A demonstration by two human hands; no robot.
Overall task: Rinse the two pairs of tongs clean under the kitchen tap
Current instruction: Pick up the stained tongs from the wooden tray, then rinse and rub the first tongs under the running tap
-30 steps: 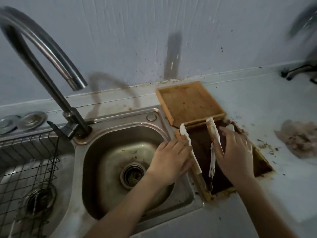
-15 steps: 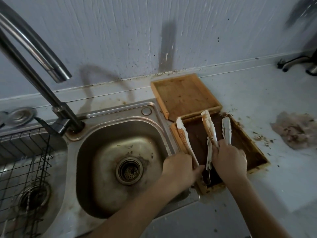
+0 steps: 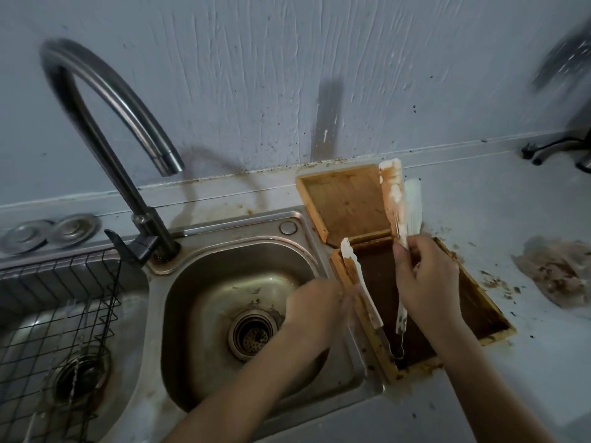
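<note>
Beside the sink basin (image 3: 224, 292), the left hand (image 3: 315, 310) still curls round the first tongs (image 3: 359, 282) on the dark tray's (image 3: 499, 318) edge. The right hand (image 3: 427, 279), gripping the second tongs (image 3: 396, 199), has lifted them, tips now over the wooden tray (image 3: 345, 203).

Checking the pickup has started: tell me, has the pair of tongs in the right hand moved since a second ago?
Yes. The right hand has raised its tongs; their tips, earlier over the dark tray, now reach the pale tray's far edge by the wall.
</note>
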